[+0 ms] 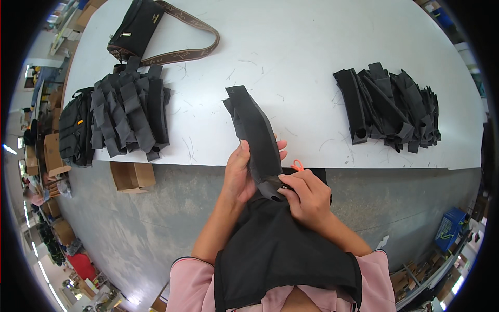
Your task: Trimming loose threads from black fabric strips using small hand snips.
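Observation:
A folded strip of black fabric (255,130), open like a tube at its near end, is held at a slant over the table's front edge. My left hand (240,174) wraps round it from the left, thumb on top and fingertips showing on the far side. At the near end, my right hand (307,196) is closed, with thumb and forefinger pinching the strip's edge. An orange loop (297,165), like a scissors handle, sticks out behind the right hand; the rest of it is hidden.
On the white table (291,47) lie a left pile of black strips (130,112), a right pile (390,106), a black backpack (76,130), a black bag (136,28) with a patterned strap, and loose threads. A cardboard box (132,177) stands below the front edge.

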Available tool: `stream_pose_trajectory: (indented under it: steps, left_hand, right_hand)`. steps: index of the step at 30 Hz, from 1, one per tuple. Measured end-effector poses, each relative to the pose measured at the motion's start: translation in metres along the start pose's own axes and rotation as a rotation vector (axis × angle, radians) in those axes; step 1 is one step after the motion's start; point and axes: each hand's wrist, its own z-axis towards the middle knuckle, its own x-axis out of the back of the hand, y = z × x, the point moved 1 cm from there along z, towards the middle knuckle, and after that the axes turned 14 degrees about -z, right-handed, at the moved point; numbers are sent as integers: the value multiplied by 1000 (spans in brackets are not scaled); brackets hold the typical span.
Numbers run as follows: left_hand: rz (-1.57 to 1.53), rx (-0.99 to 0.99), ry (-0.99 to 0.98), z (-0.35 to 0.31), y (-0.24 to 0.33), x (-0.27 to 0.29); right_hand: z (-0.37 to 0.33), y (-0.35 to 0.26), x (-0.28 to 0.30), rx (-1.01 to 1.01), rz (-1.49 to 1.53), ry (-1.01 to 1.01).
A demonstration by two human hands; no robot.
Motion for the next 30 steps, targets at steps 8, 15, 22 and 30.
stream_pose_trajectory:
  steps: [8,15,22,30]
  left_hand:
    - [-3,2,-31,-2,3,-1]
    - [42,-62,-14,-5,3,-10]
    - [194,-70,13,-9,8,-12]
    - [177,-79,8,-11,11,-15]
  right_hand:
    - [2,-3,0,59,-44,-40]
    - [6,3,2,60,53,66]
    - [14,20,8,-216,120,18]
    - [21,25,3,-165,82,-46]
